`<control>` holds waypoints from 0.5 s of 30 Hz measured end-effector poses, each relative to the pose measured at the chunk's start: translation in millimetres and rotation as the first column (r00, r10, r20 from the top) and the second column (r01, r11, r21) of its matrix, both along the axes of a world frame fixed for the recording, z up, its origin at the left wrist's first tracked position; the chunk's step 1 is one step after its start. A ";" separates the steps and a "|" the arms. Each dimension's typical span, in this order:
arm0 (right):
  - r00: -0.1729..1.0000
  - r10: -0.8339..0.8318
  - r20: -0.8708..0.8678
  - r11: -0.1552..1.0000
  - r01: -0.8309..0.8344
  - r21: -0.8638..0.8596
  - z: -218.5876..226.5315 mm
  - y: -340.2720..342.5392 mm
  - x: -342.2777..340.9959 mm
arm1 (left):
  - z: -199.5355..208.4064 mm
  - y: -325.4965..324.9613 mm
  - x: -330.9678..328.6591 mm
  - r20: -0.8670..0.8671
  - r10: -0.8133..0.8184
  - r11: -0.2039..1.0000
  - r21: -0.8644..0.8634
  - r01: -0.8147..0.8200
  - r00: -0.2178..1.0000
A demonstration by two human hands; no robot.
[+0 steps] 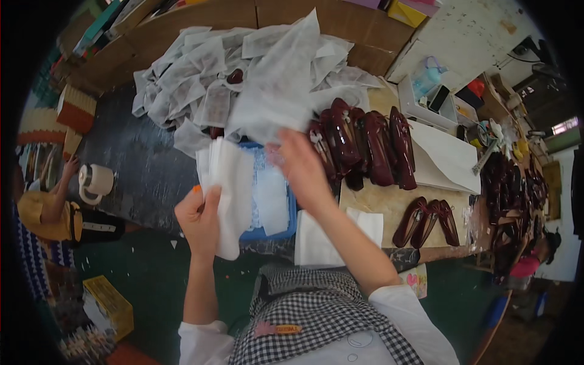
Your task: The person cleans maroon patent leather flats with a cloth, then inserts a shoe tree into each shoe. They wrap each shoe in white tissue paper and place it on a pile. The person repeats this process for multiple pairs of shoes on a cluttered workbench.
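Note:
My left hand (199,214) grips a stack of white fabric sheets (226,182) over a blue tray (291,222). My right hand (299,165) holds up a single white fabric bag (277,85), lifted above the tray. A heap of more white bags (194,79), some with dark shoes inside, lies behind on the dark table. To the right of my right hand stands a row of glossy dark-red shoes (365,143). One more pair of dark-red shoes (426,220) lies on the board nearer the front edge.
A white sheet (316,243) lies at the table's front edge. White paper (447,161) sits right of the shoe row. Another person in yellow (52,213) sits at the left beside a tape roll (96,182). More dark shoes (514,194) fill a rack at right.

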State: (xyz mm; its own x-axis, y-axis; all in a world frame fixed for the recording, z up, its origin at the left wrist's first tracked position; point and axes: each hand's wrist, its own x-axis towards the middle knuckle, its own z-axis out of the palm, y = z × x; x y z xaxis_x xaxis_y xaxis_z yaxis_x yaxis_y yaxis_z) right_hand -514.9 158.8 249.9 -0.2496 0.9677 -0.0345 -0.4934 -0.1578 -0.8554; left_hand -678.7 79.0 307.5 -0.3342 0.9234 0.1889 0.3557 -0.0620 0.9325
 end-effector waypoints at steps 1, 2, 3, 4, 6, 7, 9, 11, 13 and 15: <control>0.966 0.055 0.253 0.994 -0.078 0.081 3.4 -19.6 -4.1 | -15.8 0.4 -1.8 0.081 0.030 0.999 -0.045 -0.027 0.996; 0.942 0.203 0.268 0.977 -0.212 0.005 -3.6 -39.7 -6.9 | -35.8 -3.8 -3.2 0.161 0.069 0.994 -0.098 -0.054 0.984; 0.901 0.344 0.266 0.939 -0.332 -0.087 -14.1 -55.9 -6.3 | -60.9 -10.9 4.4 0.148 0.001 0.994 -0.108 0.015 0.989; 0.873 0.296 0.387 0.955 -0.278 -0.105 -20.0 -61.4 2.4 | -67.1 -15.8 17.2 0.195 -0.003 0.990 -0.139 0.030 0.981; 0.786 0.184 0.591 0.980 -0.194 -0.046 -41.9 -66.6 42.6 | -76.4 -20.9 25.3 0.309 0.063 0.977 -0.214 0.005 0.949; 0.734 0.114 0.669 0.984 -0.176 0.025 -56.5 -66.7 71.4 | -80.4 -19.5 22.8 0.370 0.133 0.965 -0.261 -0.034 0.920; 0.444 -0.163 0.881 0.973 -0.075 0.218 -66.1 -59.8 129.0 | -78.4 -19.0 19.9 0.370 0.129 0.966 -0.257 -0.032 0.920; 0.150 -0.516 0.843 0.856 0.113 0.504 -76.2 -22.2 196.3 | -83.6 -24.6 12.8 0.294 0.029 0.960 -0.274 0.055 0.955; 0.174 -0.522 0.835 0.831 0.322 0.453 -92.4 -5.9 231.5 | -86.1 -16.5 32.3 0.179 -0.058 0.975 -0.201 0.094 0.982; 0.488 -0.397 0.777 0.891 0.409 0.198 -122.2 1.4 247.3 | -82.9 -5.6 55.7 0.026 -0.119 0.971 -0.205 0.122 0.993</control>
State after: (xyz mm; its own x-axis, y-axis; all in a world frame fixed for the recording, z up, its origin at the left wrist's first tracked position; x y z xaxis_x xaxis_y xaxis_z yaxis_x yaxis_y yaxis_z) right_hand -267.5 160.2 127.7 0.3009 0.9534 -0.0226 0.3541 -0.1337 -0.9256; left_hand -623.1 73.4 224.6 -0.2189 0.9756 -0.0135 0.3449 0.0903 0.9343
